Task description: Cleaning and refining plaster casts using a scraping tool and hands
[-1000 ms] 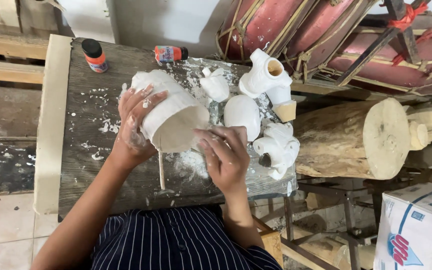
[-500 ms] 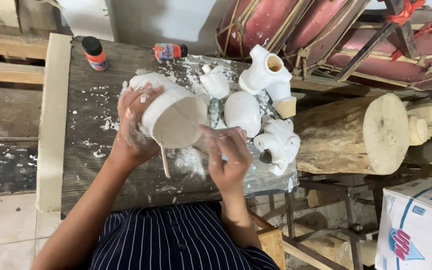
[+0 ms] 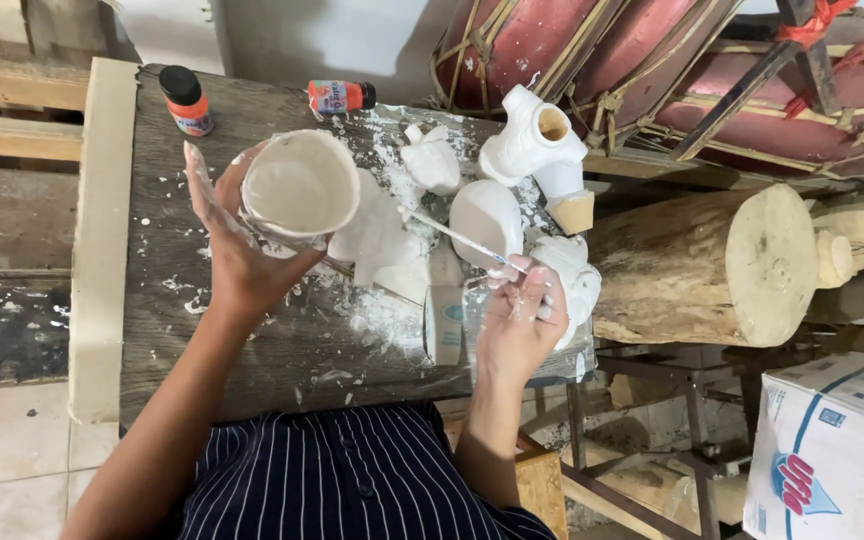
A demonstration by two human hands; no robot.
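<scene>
The round plaster cup (image 3: 301, 183) is chalky white, as are the moulded plaster figures (image 3: 532, 145). The small paint bottle with the black cap (image 3: 186, 101) is orange. The garment (image 3: 352, 480) is navy with thin white stripes, and the weathered wooden tabletop (image 3: 152, 250) is grey-brown, flecked white.

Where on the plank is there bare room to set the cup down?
Bare wood lies on the left part of the plank, between the pale side rail and the left hand holding the cup, below the black-capped bottle. Another strip runs along the near edge. Right of the cup it is crowded: white castings, plaster crumbs, and the right hand with its thin tool.
</scene>
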